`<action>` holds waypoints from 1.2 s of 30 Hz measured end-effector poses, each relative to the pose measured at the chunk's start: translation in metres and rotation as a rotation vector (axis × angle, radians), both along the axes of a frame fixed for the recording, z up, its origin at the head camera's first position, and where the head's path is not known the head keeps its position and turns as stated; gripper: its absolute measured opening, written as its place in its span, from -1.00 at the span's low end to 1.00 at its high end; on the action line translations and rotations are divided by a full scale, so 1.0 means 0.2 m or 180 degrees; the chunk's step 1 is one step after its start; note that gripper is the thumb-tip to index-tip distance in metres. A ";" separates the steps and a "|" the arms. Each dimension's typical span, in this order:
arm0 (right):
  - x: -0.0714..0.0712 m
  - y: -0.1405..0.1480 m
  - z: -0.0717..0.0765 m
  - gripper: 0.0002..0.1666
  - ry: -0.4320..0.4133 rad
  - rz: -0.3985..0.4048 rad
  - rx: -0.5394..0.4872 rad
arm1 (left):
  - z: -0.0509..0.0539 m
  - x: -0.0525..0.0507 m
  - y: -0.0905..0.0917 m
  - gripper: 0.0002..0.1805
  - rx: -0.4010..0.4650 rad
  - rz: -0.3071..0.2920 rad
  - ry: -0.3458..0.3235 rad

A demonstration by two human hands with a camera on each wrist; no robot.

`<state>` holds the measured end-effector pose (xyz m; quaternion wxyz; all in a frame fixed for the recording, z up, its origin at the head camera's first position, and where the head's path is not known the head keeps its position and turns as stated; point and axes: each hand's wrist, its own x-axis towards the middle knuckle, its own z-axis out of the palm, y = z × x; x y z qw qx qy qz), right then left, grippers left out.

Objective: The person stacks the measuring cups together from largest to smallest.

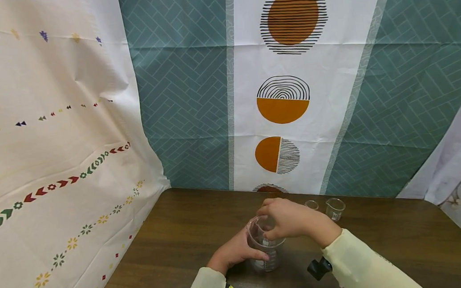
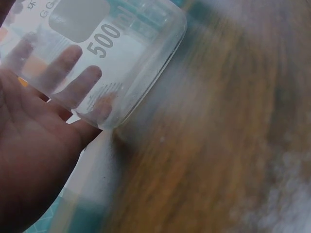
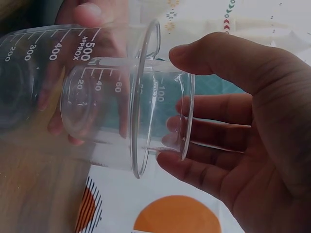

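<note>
A large clear glass beaker [image 1: 271, 261] stands on the table, marked 500 ml in the left wrist view. My left hand [image 1: 239, 250] grips its side, fingers curled around the glass [image 2: 141, 58] and thumb at the front. From above, my right hand [image 1: 293, 217] holds a smaller clear beaker by its rim, thumb on one side and fingers on the other. In the right wrist view this small beaker [image 3: 95, 114], graduated to 100, is partly inside the large one, its rim still above the larger rim. Whether it touches the large beaker's walls I cannot tell.
Toward the back right of the brown wooden table [image 1: 188, 223] stand a small beaker [image 1: 335, 209] and, left of it, a smaller glass vessel [image 1: 311, 205], partly hidden by my right hand. Patterned cloth [image 1: 187, 98] hangs behind the table and along its left side.
</note>
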<state>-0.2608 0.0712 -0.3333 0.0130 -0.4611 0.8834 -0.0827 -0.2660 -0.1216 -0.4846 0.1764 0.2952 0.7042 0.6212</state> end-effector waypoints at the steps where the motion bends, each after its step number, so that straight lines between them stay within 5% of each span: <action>1: 0.00 0.00 0.00 -0.50 -0.0013 0.0000 0.0001 | 0.00 0.00 0.00 0.05 -0.0006 0.0003 0.0003; 16: 0.01 -0.01 -0.02 -0.50 -0.0088 -0.0069 0.0051 | 0.00 0.00 0.01 0.05 0.0126 -0.0061 -0.0112; 36: 0.00 -0.02 -0.05 -0.49 -0.0097 -0.0018 0.0130 | -0.01 0.00 0.00 0.03 0.0053 -0.0042 -0.0009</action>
